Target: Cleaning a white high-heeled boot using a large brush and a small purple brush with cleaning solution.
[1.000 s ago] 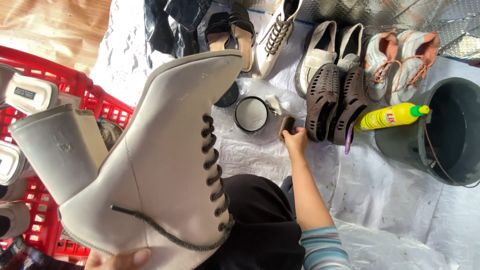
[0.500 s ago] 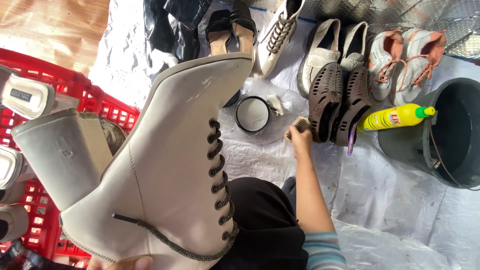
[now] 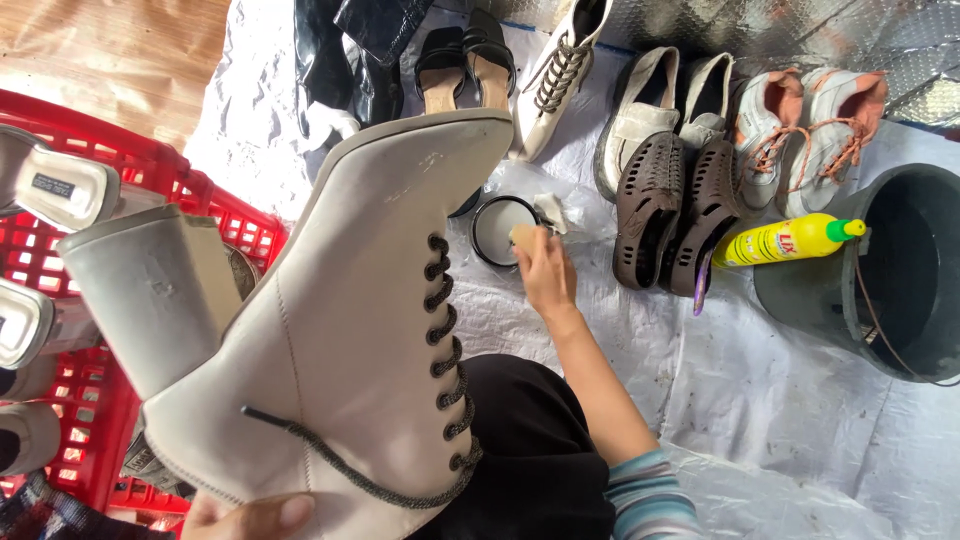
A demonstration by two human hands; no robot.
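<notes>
The big white boot (image 3: 340, 330) is held up high in the near left of the plastic sheet (image 3: 800, 420), just above the red basket (image 3: 150, 200). The left hand (image 3: 250, 517) grips it from below. The right hand (image 3: 545, 272) pinches a small sponge (image 3: 523, 236) and dips it at the round tin (image 3: 497, 230) near the sheet's middle. This looks like loading polish; next, the sponge should go to the boot.

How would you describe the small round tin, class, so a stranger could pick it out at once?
Start at the grey bucket on the right and move left, past the yellow bottle and the dark brown perforated clogs. The right hand reaches into a small round tin on the plastic sheet. It is the only round, flat, dark-rimmed thing among the shoes.
</notes>
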